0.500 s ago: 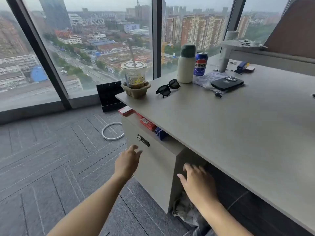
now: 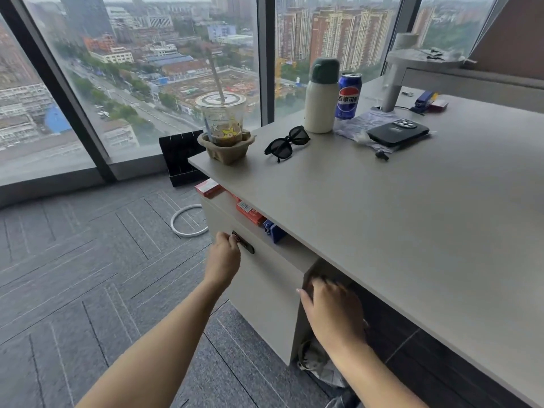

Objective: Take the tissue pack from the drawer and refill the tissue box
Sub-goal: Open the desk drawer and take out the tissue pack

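Under the grey desk (image 2: 382,219) stands a beige drawer cabinet (image 2: 265,287) with its front closed. A small dark lock plate (image 2: 245,244) sits near the top of that front. My left hand (image 2: 225,257) is at the plate, fingers curled against it. My right hand (image 2: 334,312) rests on the cabinet's right edge, fingers wrapped round the corner into the dark gap. No tissue pack and no tissue box show in this view.
On the desk stand an iced drink cup (image 2: 222,119) in a paper holder, sunglasses (image 2: 287,144), a white flask (image 2: 322,97), a cola can (image 2: 348,95), and a black phone (image 2: 397,134). Red boxes (image 2: 250,212) fill the shelf. A white ring (image 2: 188,220) lies on the carpet.
My left hand has risen to the lock plate on the drawer front. My right hand has slid further round the cabinet's right edge. The camera has come closer.
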### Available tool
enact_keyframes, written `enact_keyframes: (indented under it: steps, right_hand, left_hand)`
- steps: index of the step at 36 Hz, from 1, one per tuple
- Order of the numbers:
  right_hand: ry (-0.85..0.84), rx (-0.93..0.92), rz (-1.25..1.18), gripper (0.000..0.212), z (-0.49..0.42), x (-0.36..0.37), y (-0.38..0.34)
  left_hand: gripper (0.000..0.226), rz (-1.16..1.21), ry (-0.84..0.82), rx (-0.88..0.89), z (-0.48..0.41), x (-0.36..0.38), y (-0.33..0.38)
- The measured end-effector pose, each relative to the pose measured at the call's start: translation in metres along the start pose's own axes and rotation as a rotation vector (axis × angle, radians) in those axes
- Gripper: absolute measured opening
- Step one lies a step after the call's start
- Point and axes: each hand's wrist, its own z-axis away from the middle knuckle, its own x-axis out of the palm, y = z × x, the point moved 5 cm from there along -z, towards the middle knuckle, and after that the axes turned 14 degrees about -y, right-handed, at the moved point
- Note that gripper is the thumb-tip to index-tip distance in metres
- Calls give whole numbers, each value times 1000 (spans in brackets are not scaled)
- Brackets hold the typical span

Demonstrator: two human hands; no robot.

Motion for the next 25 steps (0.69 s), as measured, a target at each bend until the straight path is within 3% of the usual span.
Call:
enact_keyframes:
  steps: [4,16,25]
  right_hand:
    - [15,29,51,24,0,2,0]
    - [72,-8,-122,19,7,-3,-3]
    - [-76,-271,-109,25,25,5,-34]
  left_hand:
    - [30,103,-12,-39,-4,4,0]
    - [24,196,-98,-93,-1,5,-2]
    - [24,181,14,-55,38,-24,-42]
